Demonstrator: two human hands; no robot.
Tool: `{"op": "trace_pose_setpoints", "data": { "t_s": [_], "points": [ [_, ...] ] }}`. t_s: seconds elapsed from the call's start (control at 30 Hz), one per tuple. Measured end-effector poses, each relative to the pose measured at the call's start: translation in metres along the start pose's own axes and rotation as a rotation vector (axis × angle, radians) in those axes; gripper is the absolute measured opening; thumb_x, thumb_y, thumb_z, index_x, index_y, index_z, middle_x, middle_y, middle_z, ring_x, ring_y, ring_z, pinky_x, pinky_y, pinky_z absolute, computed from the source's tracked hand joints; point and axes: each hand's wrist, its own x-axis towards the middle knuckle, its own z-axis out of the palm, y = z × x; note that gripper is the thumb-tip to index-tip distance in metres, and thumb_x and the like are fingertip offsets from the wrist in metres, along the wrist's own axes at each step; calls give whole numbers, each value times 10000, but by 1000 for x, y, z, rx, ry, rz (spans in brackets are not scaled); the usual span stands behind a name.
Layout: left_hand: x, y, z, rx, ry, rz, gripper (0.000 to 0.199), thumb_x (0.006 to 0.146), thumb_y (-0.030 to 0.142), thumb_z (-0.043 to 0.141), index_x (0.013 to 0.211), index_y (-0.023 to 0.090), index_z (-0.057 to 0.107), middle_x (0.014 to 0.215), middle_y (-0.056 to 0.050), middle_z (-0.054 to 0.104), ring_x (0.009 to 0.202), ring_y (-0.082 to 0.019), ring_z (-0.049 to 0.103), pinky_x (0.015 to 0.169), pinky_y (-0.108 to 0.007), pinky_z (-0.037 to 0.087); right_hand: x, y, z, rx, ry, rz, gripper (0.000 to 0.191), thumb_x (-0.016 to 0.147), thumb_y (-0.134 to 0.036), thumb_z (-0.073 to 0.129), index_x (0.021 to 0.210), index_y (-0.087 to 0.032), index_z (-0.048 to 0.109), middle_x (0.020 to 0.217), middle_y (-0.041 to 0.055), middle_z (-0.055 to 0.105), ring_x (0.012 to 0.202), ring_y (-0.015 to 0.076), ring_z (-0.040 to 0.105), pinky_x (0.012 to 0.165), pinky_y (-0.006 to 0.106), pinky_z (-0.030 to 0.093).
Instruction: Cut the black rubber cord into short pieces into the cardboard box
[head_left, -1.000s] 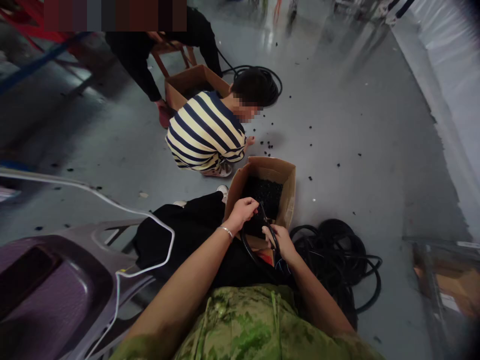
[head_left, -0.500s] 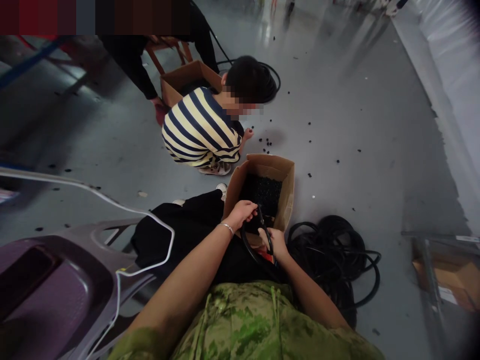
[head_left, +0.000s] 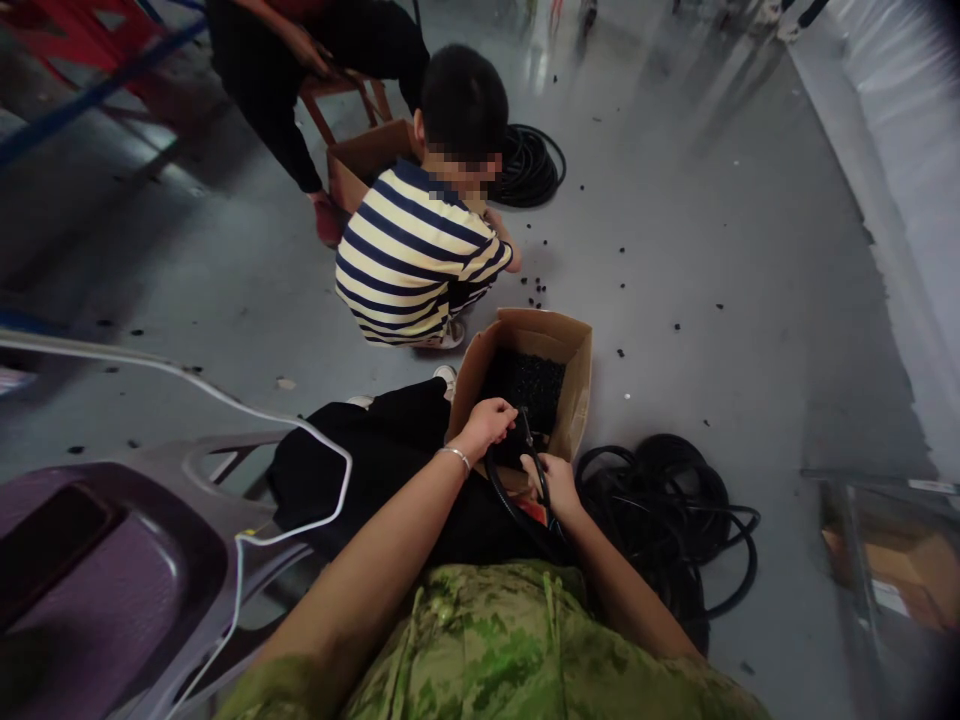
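Black tubing (head_left: 496, 484), smooth and round, curves below the left hand (head_left: 486, 424), at the near edge of an open cardboard box (head_left: 576, 385). Left fingertips pressed together, pinching a small piece too obscured to identify. Box holds loose black pieces (head_left: 538, 383). Right hand (head_left: 558, 484) curls around a slim black-handled tool (head_left: 529, 436). Far right: white label (head_left: 889, 597), illegible.

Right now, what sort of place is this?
Probably a small workshop or factory floor: black bits fill the cardboard box, coils of black tubing lie beside it, and more bits are scattered on the grey floor.
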Motion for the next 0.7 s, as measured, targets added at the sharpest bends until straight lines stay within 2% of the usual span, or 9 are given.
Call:
{"op": "trace_pose_setpoints", "data": {
  "t_s": [0.23, 0.33, 0.5, 0.7],
  "points": [
    [-2, 2, 1, 62, -75, -33, 206, 904, 97, 492, 707, 149, 517, 561, 43, 527, 350, -30, 365, 371, -182, 241, 9, 15, 1, 113, -64, 36, 504, 815, -646, 542, 633, -177, 567, 489, -5, 575, 366, 104, 528, 383, 195, 411],
    [-1, 0, 1, 67, -60, -25, 204, 908, 105, 496, 710, 148, 518, 564, 44, 525, 356, -30, 373, 373, -182, 243, 9, 12, 5, 161, -36, 59, 516, 801, -664, 547, 670, -167, 585, 474, -16, 551, 338, 102, 509, 345, 190, 382],
    [2, -2, 1, 59, -26, -28, 213, 911, 119, 510, 699, 143, 517, 566, 40, 529, 353, -29, 378, 377, -183, 258, 6, 2, 12, 148, 4, 80, 515, 765, -668, 571, 613, -175, 556, 429, -30, 485, 310, 107, 478, 308, 201, 336],
    [5, -3, -1, 33, -18, -44, 217, 910, 131, 523, 694, 142, 514, 562, 32, 543, 350, -33, 389, 388, -185, 271, 6, 17, 17, 52, 75, 73, 515, 780, -660, 529, 577, -187, 543, 410, -35, 467, 331, 104, 454, 340, 211, 348]
  ]
}}
